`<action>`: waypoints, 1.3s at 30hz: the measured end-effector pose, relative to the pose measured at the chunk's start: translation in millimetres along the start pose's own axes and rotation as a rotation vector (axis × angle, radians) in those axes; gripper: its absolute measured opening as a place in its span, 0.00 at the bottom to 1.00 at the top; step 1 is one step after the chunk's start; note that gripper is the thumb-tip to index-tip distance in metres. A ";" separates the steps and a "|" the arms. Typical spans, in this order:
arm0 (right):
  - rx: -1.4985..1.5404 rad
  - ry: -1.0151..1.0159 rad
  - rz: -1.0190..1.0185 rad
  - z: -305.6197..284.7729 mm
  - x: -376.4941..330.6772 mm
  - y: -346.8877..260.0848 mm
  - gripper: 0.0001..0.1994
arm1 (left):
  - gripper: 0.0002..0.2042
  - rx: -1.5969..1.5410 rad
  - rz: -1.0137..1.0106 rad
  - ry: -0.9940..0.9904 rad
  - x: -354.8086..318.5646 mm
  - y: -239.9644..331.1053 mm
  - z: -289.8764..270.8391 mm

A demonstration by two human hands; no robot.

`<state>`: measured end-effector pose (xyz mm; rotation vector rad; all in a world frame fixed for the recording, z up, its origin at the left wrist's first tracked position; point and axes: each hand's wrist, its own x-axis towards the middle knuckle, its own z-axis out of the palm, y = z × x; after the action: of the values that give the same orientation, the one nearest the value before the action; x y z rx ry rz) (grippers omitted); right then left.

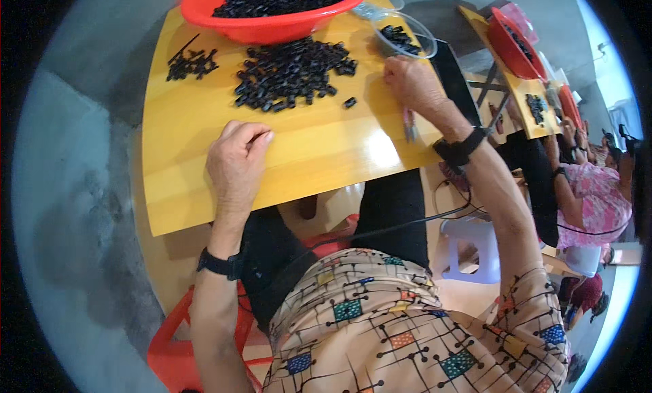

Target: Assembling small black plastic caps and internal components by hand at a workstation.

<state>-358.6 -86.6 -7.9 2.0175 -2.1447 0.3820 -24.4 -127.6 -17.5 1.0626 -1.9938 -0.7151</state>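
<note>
My left hand (238,155) rests near the front of the yellow table (312,148), its fingers curled and thumb pressed to the index finger. Whatever may be in that pinch is hidden. Beside the clear plastic bowl (426,46) on the right, my right hand (415,86) is closed too, its fingertips just below the rim; I cannot make out anything in them. Small black cylindrical parts (396,38) lie in the bowl. Between my hands spreads a pile of similar black parts (292,74), with one single part (350,102) lying apart.
A red basin (272,29) full of black parts stands at the far edge. Thin black pieces (192,65) lie at the left. A slim pinkish tool (409,123) lies below my right wrist. Another person in pink (594,196) sits at a second table (536,114) on the right.
</note>
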 end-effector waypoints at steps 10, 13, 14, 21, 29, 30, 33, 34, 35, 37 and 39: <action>1.065 -0.187 0.304 -69.7 -49.3 -95.4 0.04 | 0.06 -0.542 -0.208 0.082 -2.3 -17.1 -1.3; 1.198 -0.266 0.355 -63.7 -80.2 -113.4 0.03 | 0.06 -0.445 -0.120 0.046 -0.8 -16.9 -1.4; 1.241 -0.284 0.383 -60.9 -88.2 -117.0 0.03 | 0.06 -0.444 -0.114 0.042 0.4 -15.5 -0.6; 1.243 -0.190 0.404 -42.9 -105.7 -120.1 0.04 | 0.05 -0.070 -0.035 -0.024 4.0 -3.5 7.2; 1.420 -0.168 0.437 -37.6 -124.3 -116.6 0.07 | 0.06 0.068 0.081 -0.141 17.2 19.2 32.8; 1.425 -0.163 0.442 -38.6 -125.7 -115.1 0.07 | 0.07 0.111 0.151 -0.140 18.9 21.9 38.3; 1.496 -0.139 0.479 -43.0 -131.8 -114.5 0.08 | 0.09 0.147 0.254 -0.149 26.9 38.4 54.1; 1.561 -0.151 0.489 -42.6 -136.1 -114.9 0.08 | 0.10 0.136 0.285 -0.156 29.7 44.7 60.9; 1.625 -0.164 0.498 -42.3 -140.5 -115.5 0.08 | 0.10 0.110 0.317 -0.158 32.6 49.6 68.1; 1.686 -0.184 0.529 -39.6 -149.7 -116.8 0.08 | 0.09 0.172 0.368 -0.165 38.2 54.7 82.8; 1.776 -0.214 0.565 -39.6 -157.3 -117.0 0.08 | 0.09 0.231 0.422 -0.171 42.4 59.2 93.5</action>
<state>-233.2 69.2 -9.0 1.5908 -2.6265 3.0649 -142.6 -122.9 -10.5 0.6841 -2.3905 -0.3644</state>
